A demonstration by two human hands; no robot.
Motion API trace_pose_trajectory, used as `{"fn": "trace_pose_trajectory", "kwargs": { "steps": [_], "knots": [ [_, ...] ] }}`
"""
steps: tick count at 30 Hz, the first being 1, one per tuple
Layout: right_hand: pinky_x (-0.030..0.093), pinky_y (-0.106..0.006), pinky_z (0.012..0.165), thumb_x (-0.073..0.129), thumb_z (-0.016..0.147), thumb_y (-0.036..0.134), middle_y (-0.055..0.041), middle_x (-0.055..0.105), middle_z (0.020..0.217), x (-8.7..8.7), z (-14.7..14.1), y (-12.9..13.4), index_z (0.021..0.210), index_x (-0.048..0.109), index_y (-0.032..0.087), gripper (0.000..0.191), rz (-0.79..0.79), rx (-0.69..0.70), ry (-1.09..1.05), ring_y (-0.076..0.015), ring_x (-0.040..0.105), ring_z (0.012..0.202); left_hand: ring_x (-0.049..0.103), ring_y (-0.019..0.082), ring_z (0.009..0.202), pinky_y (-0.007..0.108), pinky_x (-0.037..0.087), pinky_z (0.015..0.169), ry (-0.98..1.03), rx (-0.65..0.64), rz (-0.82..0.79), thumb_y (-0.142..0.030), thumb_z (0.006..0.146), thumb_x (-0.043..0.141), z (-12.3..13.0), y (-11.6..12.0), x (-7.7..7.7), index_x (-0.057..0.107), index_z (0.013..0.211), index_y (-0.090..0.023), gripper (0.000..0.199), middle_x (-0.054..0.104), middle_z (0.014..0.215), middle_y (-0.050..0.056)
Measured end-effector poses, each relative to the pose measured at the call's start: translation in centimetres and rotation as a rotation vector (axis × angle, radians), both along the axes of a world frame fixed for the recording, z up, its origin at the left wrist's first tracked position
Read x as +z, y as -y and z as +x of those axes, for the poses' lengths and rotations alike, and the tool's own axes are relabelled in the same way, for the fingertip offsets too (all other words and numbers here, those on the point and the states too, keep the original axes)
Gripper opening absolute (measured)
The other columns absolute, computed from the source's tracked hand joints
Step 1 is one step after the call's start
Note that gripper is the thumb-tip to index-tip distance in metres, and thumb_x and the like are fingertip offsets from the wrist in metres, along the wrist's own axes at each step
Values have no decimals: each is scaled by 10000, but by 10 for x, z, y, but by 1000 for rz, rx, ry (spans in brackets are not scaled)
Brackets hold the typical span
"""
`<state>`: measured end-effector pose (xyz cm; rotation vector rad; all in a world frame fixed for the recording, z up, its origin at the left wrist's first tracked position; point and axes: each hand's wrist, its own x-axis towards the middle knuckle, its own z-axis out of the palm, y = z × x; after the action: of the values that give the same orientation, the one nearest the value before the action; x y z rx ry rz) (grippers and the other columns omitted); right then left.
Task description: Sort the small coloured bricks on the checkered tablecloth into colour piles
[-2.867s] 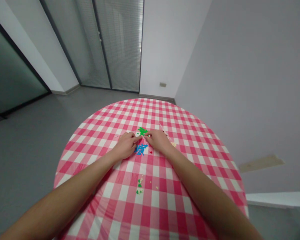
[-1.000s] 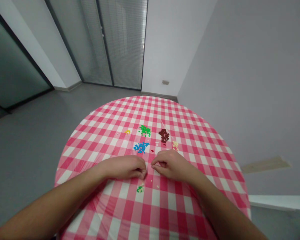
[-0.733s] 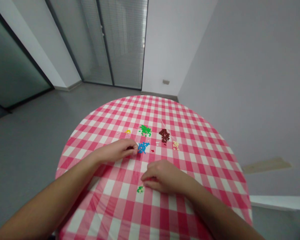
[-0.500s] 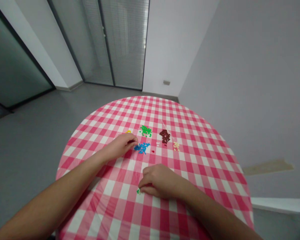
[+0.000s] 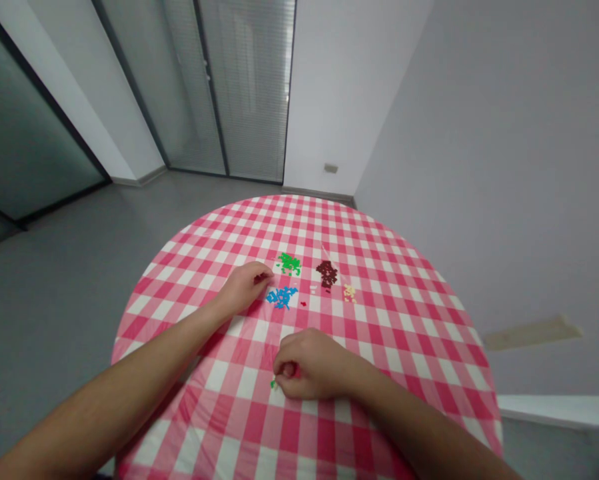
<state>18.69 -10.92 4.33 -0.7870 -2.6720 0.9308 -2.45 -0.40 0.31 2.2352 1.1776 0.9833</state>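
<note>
A round table is covered by a pink-and-white gingham cloth (image 5: 289, 433), with small loose pieces in separate colour piles. My left hand (image 5: 244, 287) rests with curled fingertips just left of a blue pile (image 5: 282, 298) and below a green pile (image 5: 289, 264). A dark brown pile (image 5: 326, 274) and a cream pile (image 5: 350, 292) lie further right. Nearer me, my right hand (image 5: 306, 365) curls over a few green bits (image 5: 274, 383), hiding most of them. Whether either hand holds a tiny piece is too small to tell.
A few red bits (image 5: 303, 303) lie beside the blue pile. The cloth's round edge drops to a grey floor (image 5: 54, 320) on both sides. Glass doors with blinds (image 5: 244, 87) stand beyond the table, and a pale wall (image 5: 454, 167) runs along the right.
My left hand has moved forward from the near middle to beside the blue pile, now covering the yellow bits. My right hand has moved down onto the near green bits.
</note>
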Motion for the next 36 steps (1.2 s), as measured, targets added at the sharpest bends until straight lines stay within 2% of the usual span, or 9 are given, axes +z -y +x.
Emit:
{"fn": "trace_pose_trajectory", "kwargs": {
  "steps": [3, 7, 11, 18, 22, 24, 29, 32, 36],
  "knots": [
    [452, -209, 618, 631, 707, 106, -5, 707, 711, 2, 8, -5, 763, 724, 172, 126, -85, -57, -74, -117, 612, 620, 641, 180, 810, 292, 480, 742, -15, -13, 30, -146, 882, 535, -1, -3, -1, 662, 817, -182, 147, 700, 867, 43],
    [440, -198, 548, 606, 691, 90, 15, 664, 621, 0, 19, -14, 745, 704, 170, 137, -229, -222, -74, -117, 612, 567, 640, 183, 806, 300, 482, 739, -33, 18, 48, -119, 872, 526, -1, -6, -2, 658, 799, -181, 163, 704, 868, 46],
    [450, -191, 538, 599, 671, 61, 13, 655, 621, -2, 26, -22, 728, 688, 163, 147, -295, -303, -115, -122, 618, 582, 647, 186, 807, 309, 489, 746, -69, 29, 34, -85, 845, 515, 2, -7, -2, 672, 796, -185, 192, 716, 863, 44],
    [515, -238, 640, 613, 766, 116, -39, 745, 819, 17, 41, -37, 892, 724, 170, 176, -174, -433, -168, -139, 666, 684, 659, 192, 806, 316, 507, 787, -96, -7, 13, -97, 800, 532, 5, -7, 1, 705, 789, -197, 200, 734, 838, 33],
    [531, -301, 786, 575, 845, 149, -66, 766, 994, 27, 51, -41, 1007, 737, 191, 232, -62, -439, -118, -178, 700, 874, 647, 201, 817, 334, 491, 819, -138, 0, 43, -123, 827, 567, 4, -7, 1, 718, 798, -198, 172, 730, 824, 36],
    [528, -312, 818, 557, 862, 140, -67, 763, 1032, 25, 54, -41, 1000, 733, 193, 230, -56, -447, -98, -181, 696, 919, 638, 209, 814, 343, 482, 813, -154, 10, 60, -157, 846, 588, 3, -7, 1, 726, 811, -198, 148, 728, 811, 41],
    [527, -278, 708, 578, 827, 101, -58, 770, 954, 13, 55, -45, 986, 741, 185, 242, -103, -545, -73, -169, 698, 810, 613, 216, 796, 343, 474, 755, -174, 33, 53, -240, 858, 611, 3, -5, 4, 749, 877, -211, 142, 738, 804, 40],
    [531, -289, 720, 585, 853, 135, -69, 775, 960, 11, 52, -58, 989, 762, 192, 230, -53, -602, -84, -182, 706, 823, 611, 222, 819, 344, 481, 756, -164, 31, 47, -231, 830, 612, 3, -3, 6, 755, 915, -211, 168, 747, 827, 40],
    [526, -305, 796, 573, 879, 131, -70, 772, 1015, 13, 41, -81, 1027, 763, 201, 251, 73, -610, -49, -194, 706, 898, 603, 218, 829, 335, 481, 751, -164, 10, 44, -185, 824, 578, 2, -3, 4, 760, 955, -220, 227, 740, 829, 36]
  ]
}}
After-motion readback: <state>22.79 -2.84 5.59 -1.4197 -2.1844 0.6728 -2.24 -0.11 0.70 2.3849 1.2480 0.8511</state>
